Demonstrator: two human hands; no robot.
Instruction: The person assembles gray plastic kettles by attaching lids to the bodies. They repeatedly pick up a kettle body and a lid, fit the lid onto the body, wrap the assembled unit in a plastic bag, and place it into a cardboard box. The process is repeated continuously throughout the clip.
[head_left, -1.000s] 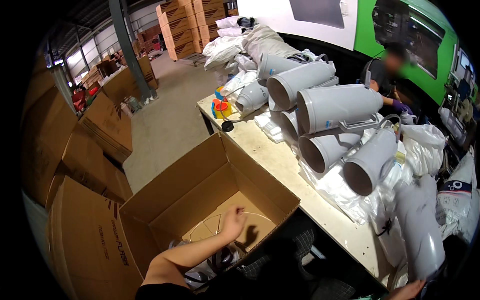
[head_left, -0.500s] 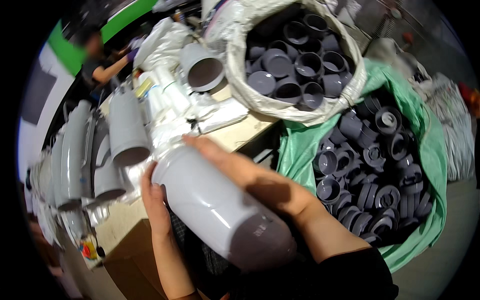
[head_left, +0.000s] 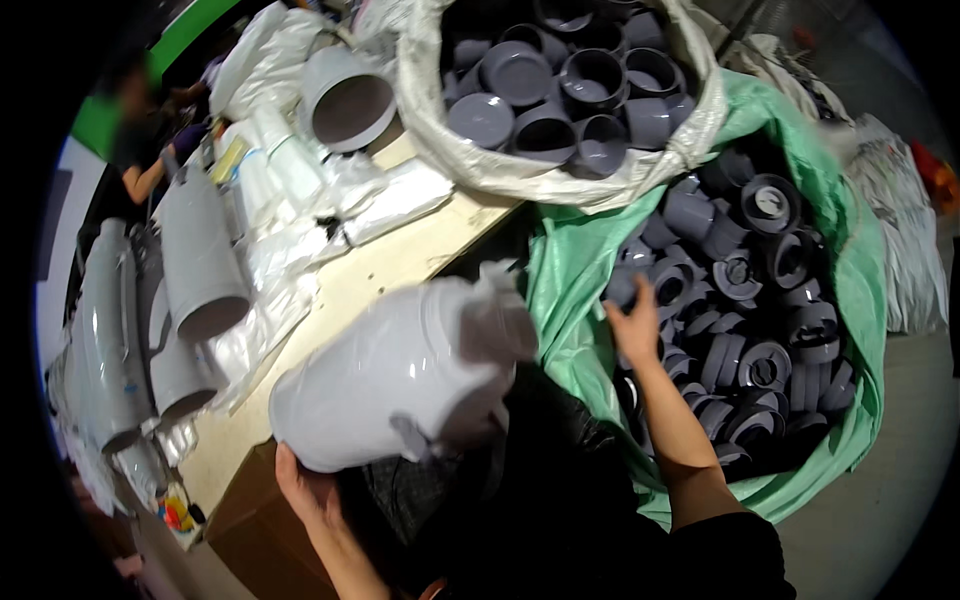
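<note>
My left hand (head_left: 308,488) supports a large light-grey plastic cylinder (head_left: 360,375) by the rim of its lower left end; some of its fingers are hidden beneath. The cylinder lies tilted across my lap, with a narrower, irregular end toward the right and a small tab on its near side. My right hand (head_left: 636,325) is at the left part of a green woven sack (head_left: 575,340), thumb and fingers apart. Dark-grey round plastic parts (head_left: 765,365) fill that sack. One small grey cup-shaped part (head_left: 622,287) is right at my right fingertips; whether they touch it is unclear.
A white sack (head_left: 470,180) of dark-grey cups stands beyond the green one. On the pale table (head_left: 400,240) are plastic bags (head_left: 280,165) and more grey cylinders (head_left: 205,260). A cardboard box (head_left: 265,530) sits below the table edge. Another person (head_left: 140,150) works at far left.
My right hand has left the cylinder and moved right to the green sack. The cylinder has turned, its narrower end now pointing right, with my left hand at its other end.
</note>
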